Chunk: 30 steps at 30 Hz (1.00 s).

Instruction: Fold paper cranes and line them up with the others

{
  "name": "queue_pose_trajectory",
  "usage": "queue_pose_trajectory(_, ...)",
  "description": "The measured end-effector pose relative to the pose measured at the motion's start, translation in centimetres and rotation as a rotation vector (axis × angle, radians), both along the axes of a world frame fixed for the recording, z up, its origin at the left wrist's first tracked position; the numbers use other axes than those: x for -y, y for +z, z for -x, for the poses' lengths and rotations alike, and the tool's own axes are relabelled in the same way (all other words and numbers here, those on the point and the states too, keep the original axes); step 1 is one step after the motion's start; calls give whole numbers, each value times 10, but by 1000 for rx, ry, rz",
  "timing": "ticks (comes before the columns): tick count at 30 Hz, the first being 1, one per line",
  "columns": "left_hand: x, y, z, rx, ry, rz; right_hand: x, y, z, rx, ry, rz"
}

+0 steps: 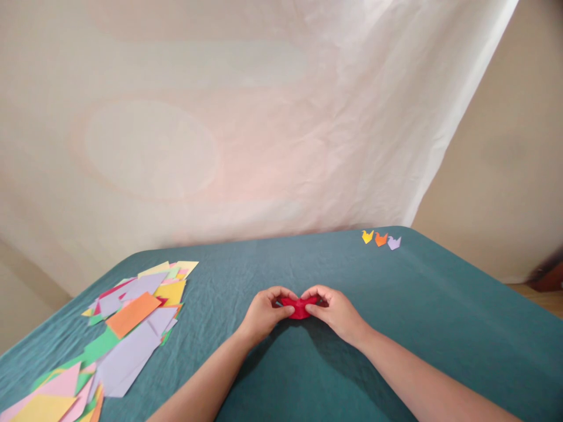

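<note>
Notably, any trouble seems likeliest at mid-frame, low, where the red paper (300, 310) is. Left hand (264, 310): thumb and fingers pinched on the paper's left end. A harder squeeze there could, I judge, crush an edge. Paper: small, folded, spanning the gap between the hands; contact with the cloth below cannot be told from where I stand. If the hands pull apart unevenly, it might tear or crease off line at the middle. Right hand (336, 310): same pinch, right end. Should this grip slip, the folds could spring loose.

Surface and room, left to right. Plain wall at the left edge. Sheets (133, 314) in many colours, loosely overlapped, lower left; a wide sweep of the left forearm could scatter them. Teal cloth (264, 264) covers the table, wrinkled at left, smoother toward the right, shadows under both arms. Pale backdrop (264, 146) hangs behind, creased, its edge slanting down from upper right. Three birds, yellow (368, 237), orange (380, 240) and lilac (394, 242), row near the far edge, right of centre. Far right: beige wall (492, 158), a strip of floor (543, 300), a dark reddish object (549, 275), unidentified.
</note>
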<state>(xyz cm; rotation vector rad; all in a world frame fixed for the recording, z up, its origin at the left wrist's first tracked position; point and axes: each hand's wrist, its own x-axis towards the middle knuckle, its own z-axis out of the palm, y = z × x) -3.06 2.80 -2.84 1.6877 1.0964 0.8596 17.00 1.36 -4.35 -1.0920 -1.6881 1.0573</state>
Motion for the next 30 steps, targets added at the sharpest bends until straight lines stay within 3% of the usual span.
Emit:
queue_pose_trajectory(10, 6, 7, -1, -235, -1, -296, 3, 3, 3, 172, -33, -199)
queue_pose_trajectory(18, 5, 6, 0, -311, -27, -330, 4, 1, 3, 273, -6, -312)
queue_pose_trajectory(30, 6, 7, -2, -231, -51, -280, 5, 1, 2, 307, -9, -429)
